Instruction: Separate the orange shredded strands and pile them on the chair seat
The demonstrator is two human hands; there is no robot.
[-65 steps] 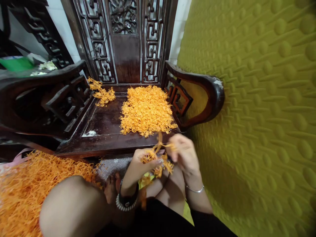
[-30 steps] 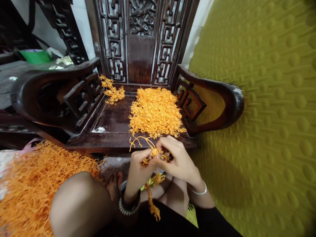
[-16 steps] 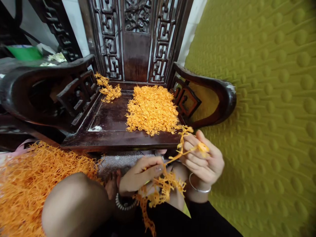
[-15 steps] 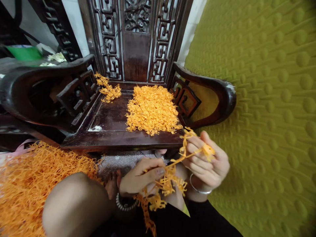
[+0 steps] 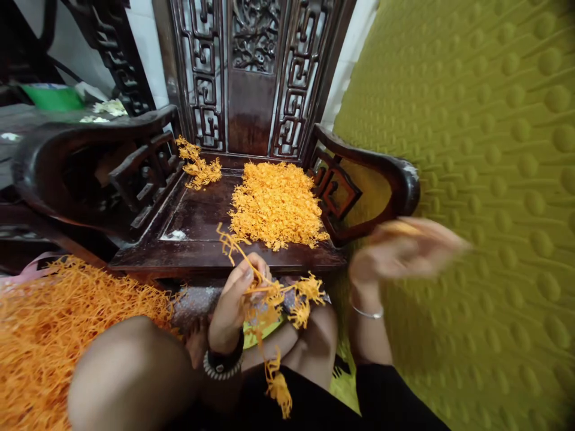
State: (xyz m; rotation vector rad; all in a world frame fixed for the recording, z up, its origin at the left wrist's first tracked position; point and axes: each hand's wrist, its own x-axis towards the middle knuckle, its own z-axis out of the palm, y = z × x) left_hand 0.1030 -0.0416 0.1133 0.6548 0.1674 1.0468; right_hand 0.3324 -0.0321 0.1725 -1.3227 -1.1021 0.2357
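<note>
My left hand (image 5: 236, 293) pinches a branching orange plastic sprig (image 5: 309, 290) in front of the chair seat's front edge. Thin stems stick up past the fingertips, and frilly clusters dangle to the right and below. Out to the right, in front of the yellow-green padded surface, my right hand (image 5: 406, 248) is smeared by motion. A faint orange streak shows by its fingers, but what it is cannot be made out. On the dark wooden seat (image 5: 204, 209) lies a thick, roughly square pile of small frilly orange pieces (image 5: 278, 206).
A smaller orange clump (image 5: 202, 173) rests at the seat's back left corner. Left of my knee (image 5: 130, 371) spreads a big heap of orange stringy strands (image 5: 76, 335). Curved armrests (image 5: 406, 179) flank the seat. A green container (image 5: 54, 97) stands at the far left.
My right hand has let go of the sprig and swung up and to the right. My left hand, still gripping the sprig, has shifted slightly left and up.
</note>
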